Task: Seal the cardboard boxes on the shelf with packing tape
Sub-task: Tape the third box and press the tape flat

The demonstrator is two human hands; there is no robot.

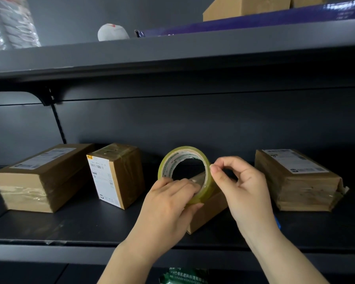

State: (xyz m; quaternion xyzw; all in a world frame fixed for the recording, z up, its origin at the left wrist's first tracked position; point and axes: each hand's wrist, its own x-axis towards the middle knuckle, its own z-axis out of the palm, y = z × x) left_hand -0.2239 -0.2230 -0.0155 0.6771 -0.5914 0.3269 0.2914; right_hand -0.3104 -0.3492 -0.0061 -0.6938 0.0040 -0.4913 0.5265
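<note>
A yellowish roll of packing tape (173, 160) stands on edge above a small cardboard box (208, 210) in the middle of the dark shelf (90, 226). My left hand (168, 203) grips the roll's lower part, fingers through its core. My right hand (240, 185) pinches at the roll's right rim with thumb and forefinger; the tape end there is too thin to make out. The small box is mostly hidden behind both hands. Three more boxes sit on the shelf: a long one (41, 177) at left, an upright labelled one (115, 175), and one (295, 179) at right.
The upper shelf (172, 52) overhangs closely, carrying a cardboard box (244, 7), a purple flat pack (254, 21), a white cloth lump (112, 32) and wrapped plastic (10, 21). A green packet (184, 275) lies below the shelf edge. A blue object (277, 222) peeks out behind my right wrist.
</note>
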